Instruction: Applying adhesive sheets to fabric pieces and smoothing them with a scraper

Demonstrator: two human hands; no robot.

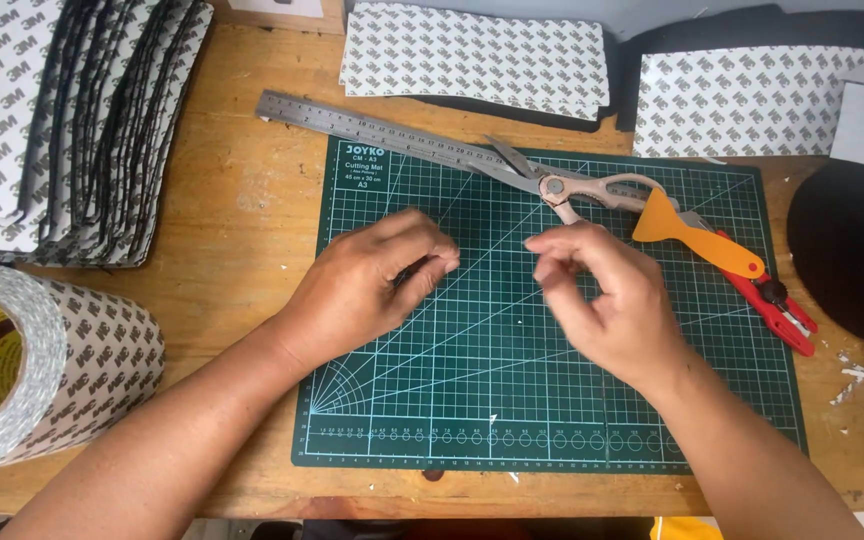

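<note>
Head cam: left hand (377, 280) and right hand (602, 295) hover over the green gridded cutting mat (552, 400) on the wooden counter (242, 200). Both grips look pinched, maybe on something tiny, can't tell. Big patterned tape roll (42, 365) sits far left.

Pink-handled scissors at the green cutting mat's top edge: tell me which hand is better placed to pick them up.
Probably the right hand: it hovers just below the pink-handled scissors, while the left hand sits farther left on the green cutting mat.

the cutting mat (552, 400) looks matt green rubbery plastic, the table (242, 200) is bare rough wood, the ruler (372, 125) is brushed metal, the scraper (697, 240) is smooth orange plastic.
</note>
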